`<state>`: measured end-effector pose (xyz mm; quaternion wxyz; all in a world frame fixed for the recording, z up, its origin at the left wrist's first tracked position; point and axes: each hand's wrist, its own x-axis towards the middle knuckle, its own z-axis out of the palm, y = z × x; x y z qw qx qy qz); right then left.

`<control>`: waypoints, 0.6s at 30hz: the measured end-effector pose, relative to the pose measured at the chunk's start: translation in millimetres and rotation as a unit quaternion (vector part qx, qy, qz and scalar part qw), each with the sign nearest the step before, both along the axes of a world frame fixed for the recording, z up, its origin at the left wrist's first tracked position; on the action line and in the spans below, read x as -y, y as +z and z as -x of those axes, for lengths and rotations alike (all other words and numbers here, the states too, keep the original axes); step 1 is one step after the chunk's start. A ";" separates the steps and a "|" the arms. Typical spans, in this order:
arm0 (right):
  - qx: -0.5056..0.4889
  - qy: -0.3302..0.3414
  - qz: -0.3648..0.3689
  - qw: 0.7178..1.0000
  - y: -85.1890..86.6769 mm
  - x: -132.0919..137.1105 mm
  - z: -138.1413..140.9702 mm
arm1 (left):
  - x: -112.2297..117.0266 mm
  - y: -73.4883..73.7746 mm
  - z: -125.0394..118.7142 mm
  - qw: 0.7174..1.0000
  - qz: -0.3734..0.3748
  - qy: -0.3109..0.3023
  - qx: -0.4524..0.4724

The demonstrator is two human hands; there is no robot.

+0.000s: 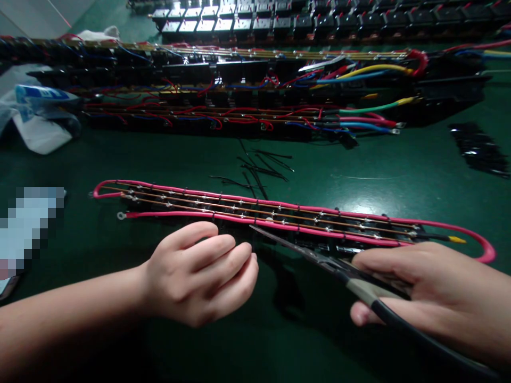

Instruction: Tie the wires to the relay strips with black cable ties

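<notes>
My right hand grips scissors with dark blades and black-and-beige handles. Their tip points left, at the lower edge of a long black strip assembly with thin brass-coloured rods. A thick red cable loops round both ends of this strip, fastened along it by several black cable ties. One cable end carries a ring terminal; near the right end a short black lead has a yellow tip. Just below the strip, my left hand is closed with curled fingers; whatever lies inside them is hidden.
Loose black cable ties are scattered behind the strip. Farther back lie several similar wired assemblies with coloured leads. A bundle of black ties lies at right, a plastic bag at left. A pixelated object sits at the left edge.
</notes>
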<state>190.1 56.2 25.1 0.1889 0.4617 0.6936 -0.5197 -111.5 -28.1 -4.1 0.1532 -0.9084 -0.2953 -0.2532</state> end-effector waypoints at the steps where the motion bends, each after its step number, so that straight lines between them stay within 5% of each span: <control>1: -0.002 0.003 -0.006 1.000 -0.9 0.0 -1.0 | -0.7 0.6 -0.7 1.000 0.001 -0.001 0.001; 11: -0.005 0.018 -0.044 0.999 -0.8 2.0 -7.7 | -9.4 6.3 -5.7 0.997 0.040 -0.039 0.044; 18: -0.005 0.028 -0.077 0.997 6.8 2.2 -39.7 | -15.3 -0.2 -25.7 0.992 0.054 -0.067 0.095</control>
